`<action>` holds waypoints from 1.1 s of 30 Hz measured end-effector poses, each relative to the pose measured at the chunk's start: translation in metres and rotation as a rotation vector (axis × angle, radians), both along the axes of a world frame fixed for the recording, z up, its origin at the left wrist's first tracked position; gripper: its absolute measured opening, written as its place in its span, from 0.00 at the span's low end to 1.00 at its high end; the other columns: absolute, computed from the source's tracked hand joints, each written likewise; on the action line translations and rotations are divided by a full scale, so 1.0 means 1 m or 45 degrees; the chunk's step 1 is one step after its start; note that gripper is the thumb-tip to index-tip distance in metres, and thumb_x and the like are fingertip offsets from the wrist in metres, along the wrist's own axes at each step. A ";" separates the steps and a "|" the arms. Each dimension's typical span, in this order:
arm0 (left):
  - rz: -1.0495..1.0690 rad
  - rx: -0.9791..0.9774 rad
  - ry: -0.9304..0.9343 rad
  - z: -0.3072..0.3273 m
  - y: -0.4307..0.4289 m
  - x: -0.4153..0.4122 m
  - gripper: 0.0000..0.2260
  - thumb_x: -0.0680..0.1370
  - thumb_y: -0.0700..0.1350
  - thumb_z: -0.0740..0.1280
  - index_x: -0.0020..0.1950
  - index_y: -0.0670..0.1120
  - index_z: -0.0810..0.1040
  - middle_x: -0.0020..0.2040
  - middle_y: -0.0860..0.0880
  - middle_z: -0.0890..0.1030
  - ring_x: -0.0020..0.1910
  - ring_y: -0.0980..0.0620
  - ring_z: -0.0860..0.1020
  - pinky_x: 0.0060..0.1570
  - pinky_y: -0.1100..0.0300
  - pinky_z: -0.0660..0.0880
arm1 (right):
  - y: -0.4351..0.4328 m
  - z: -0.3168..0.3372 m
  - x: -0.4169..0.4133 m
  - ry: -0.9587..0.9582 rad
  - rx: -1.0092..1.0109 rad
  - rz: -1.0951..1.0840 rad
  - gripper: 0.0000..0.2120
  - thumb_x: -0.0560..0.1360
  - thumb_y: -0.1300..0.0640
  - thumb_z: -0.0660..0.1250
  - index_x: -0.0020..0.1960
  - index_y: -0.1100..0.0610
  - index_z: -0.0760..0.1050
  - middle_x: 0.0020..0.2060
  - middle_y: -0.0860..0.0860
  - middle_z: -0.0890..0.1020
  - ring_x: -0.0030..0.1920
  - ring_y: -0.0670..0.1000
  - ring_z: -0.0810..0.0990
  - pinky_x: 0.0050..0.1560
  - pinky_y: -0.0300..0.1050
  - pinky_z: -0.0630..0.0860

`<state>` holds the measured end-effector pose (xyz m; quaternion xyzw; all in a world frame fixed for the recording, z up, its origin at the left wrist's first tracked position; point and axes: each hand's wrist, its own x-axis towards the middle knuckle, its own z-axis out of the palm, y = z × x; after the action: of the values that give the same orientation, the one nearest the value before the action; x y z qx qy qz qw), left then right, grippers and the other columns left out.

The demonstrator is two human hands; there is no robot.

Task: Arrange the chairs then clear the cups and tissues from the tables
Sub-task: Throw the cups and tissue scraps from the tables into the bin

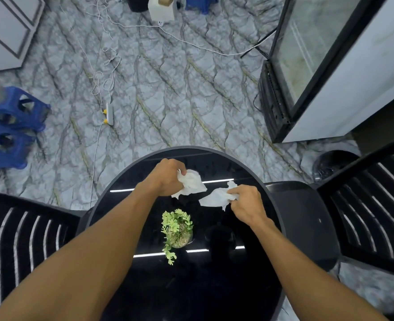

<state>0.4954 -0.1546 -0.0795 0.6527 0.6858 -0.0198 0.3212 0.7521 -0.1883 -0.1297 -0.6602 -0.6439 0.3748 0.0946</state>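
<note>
A round glossy black table (126, 228) fills the lower middle of the head view. My left hand (165, 177) is closed on a crumpled white tissue (192, 184) near the table's far side. Just to its right, my right hand (249, 202) pinches a second white tissue (216, 198) that lies on the tabletop. A black slatted chair (22, 237) stands at the table's left and another black chair (362, 209) at its right, its seat tucked against the table edge. No cups are in view.
A small green plant in a glass pot (177, 230) stands mid-table between my arms. Two blue plastic stools (13, 126) lie on the floor at left. A power strip with cables (109, 113) crosses the marble floor. A glass-door fridge (325, 66) and a dark bin (332, 162) stand at right.
</note>
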 end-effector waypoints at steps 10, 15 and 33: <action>0.166 0.285 -0.327 0.049 -0.026 0.047 0.15 0.68 0.46 0.71 0.55 0.50 0.81 0.54 0.47 0.80 0.51 0.46 0.79 0.52 0.51 0.79 | -0.020 0.067 0.014 0.125 0.142 -0.323 0.14 0.74 0.64 0.71 0.59 0.56 0.83 0.57 0.52 0.83 0.57 0.50 0.79 0.50 0.34 0.71; 0.153 0.349 -0.486 0.066 -0.057 0.096 0.16 0.71 0.41 0.71 0.59 0.48 0.81 0.57 0.46 0.78 0.50 0.46 0.80 0.52 0.50 0.80 | -0.068 0.103 0.057 0.136 0.239 -0.562 0.14 0.74 0.60 0.73 0.60 0.57 0.82 0.60 0.54 0.82 0.61 0.51 0.78 0.60 0.36 0.71; -0.498 0.266 -0.681 0.076 -0.212 0.422 0.16 0.74 0.39 0.71 0.62 0.44 0.81 0.56 0.50 0.81 0.55 0.52 0.78 0.55 0.63 0.73 | -0.303 0.117 0.323 0.060 0.376 -1.480 0.11 0.68 0.65 0.74 0.46 0.52 0.83 0.47 0.53 0.85 0.46 0.49 0.81 0.43 0.33 0.73</action>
<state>0.9173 -0.3665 -0.0037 0.7832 0.4376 0.1611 0.4112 1.0752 -0.4913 -0.0130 -0.8756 -0.2203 0.1828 0.3891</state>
